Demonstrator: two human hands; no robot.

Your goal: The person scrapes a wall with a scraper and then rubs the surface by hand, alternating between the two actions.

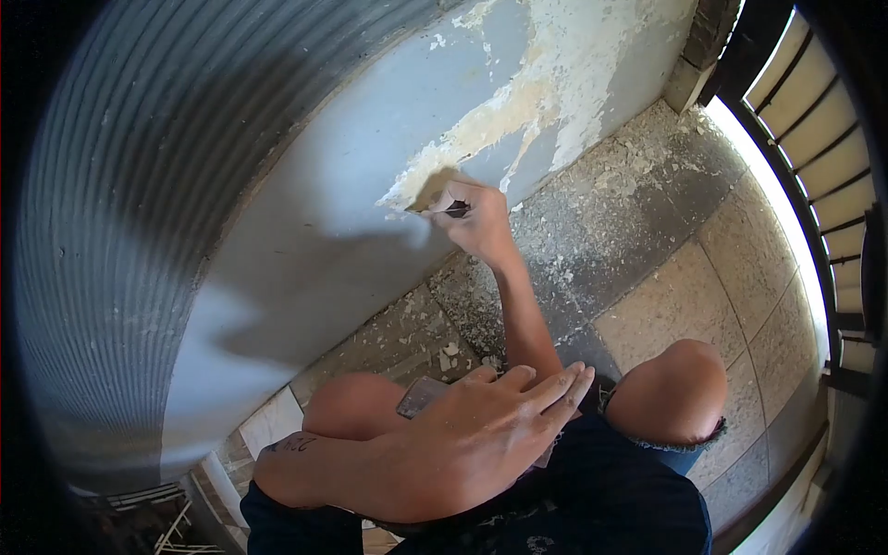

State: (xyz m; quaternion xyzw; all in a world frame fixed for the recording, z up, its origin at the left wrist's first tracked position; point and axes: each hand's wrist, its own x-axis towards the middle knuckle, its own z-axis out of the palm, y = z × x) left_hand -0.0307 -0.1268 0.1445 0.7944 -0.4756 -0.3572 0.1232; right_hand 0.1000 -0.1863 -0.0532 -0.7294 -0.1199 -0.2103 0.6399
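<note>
The right hand is stretched out to the wall, its fingers clenched around a small dark scraper. Only a short piece of the tool shows past the knuckles, and its tip meets the wall right at the edge of a patch of peeled paint, where pale plaster is bared among the grey coat. The hand's shadow falls on the wall just beside it.

The left hand lies flat across the person's lap, fingers released and spread, holding nothing; a flat grey object, partly hidden under the thumb, rests against the left knee. The right knee sticks out of frayed dark shorts.

Paint flakes are strewn over the tiled floor along the foot of the wall. A ribbed metal sheet stands to the left of the wall, and a railing runs along the far right.
</note>
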